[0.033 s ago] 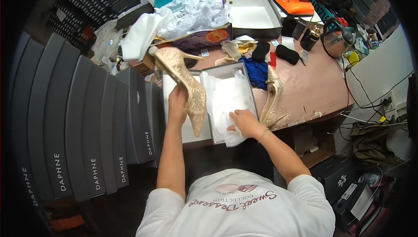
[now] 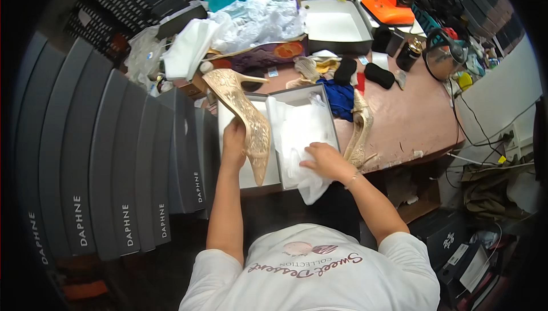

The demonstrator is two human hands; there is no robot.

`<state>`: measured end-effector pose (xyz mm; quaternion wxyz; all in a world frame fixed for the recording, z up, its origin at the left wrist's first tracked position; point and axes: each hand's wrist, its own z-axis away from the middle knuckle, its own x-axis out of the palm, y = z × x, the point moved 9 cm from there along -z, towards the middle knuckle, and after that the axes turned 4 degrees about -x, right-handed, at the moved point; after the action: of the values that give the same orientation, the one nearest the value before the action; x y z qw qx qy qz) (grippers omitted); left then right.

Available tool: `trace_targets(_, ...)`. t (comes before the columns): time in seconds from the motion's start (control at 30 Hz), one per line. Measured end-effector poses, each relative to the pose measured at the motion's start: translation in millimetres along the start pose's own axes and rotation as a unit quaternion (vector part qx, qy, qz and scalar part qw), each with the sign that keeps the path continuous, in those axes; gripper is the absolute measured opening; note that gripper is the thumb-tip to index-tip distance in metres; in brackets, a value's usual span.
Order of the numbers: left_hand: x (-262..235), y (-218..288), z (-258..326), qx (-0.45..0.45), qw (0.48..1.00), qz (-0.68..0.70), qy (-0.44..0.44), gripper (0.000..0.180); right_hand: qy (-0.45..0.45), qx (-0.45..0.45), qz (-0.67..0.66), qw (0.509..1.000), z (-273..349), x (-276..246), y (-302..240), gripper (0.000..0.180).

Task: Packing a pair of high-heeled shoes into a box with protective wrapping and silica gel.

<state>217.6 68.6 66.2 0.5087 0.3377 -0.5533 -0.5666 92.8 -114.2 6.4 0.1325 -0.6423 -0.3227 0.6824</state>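
Observation:
My left hand grips a gold lace high-heeled shoe by its middle, toe pointing toward me, heel up and away. It hovers over a grey tray with a white inside. Beside it on the right is an open grey shoebox lined with white tissue paper. My right hand lies flat on that paper at the box's near end, where the paper spills over the edge. The matching gold shoe lies on the brown table just right of the box.
Dark grey shoeboxes are stacked in a row along the left. Behind the box lie a blue cloth, crumpled white wrapping, an open white box and an orange device. The table's edge and cables are on the right.

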Motion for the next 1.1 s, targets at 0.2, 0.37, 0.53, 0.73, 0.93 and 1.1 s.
trace_targets(0.2,23.3,30.1,72.7,0.041,0.910,-0.390,-0.133,0.024,0.085,-0.048,-0.549,0.830,-5.9,-112.8,-64.8,0.102)
trace_targets(0.37,36.9,-0.7,101.8,-0.040,0.899,-0.335,-0.279,0.026,0.014,0.001,-0.471,0.882,-0.5,-82.4,-75.4,0.064)
trace_targets(0.53,17.5,-16.0,120.8,-0.115,0.874,0.395,-0.260,0.083,0.266,0.074,-0.621,0.734,58.2,-83.7,-58.4,0.043)
trace_targets(0.73,42.7,-51.1,130.1,-0.091,0.894,0.435,-0.054,0.088,0.176,-0.056,-0.472,0.862,80.4,-37.7,-124.1,0.053)
trace_targets(0.93,41.8,-51.4,155.0,-0.102,0.957,0.272,-0.013,0.068,0.086,-0.068,-0.090,0.990,36.3,-45.2,-154.0,0.047)
trace_targets(1.1,43.5,-51.0,159.9,-0.075,0.972,0.224,0.001,0.056,0.083,-0.058,-0.085,0.991,23.8,-14.4,-138.0,0.036)
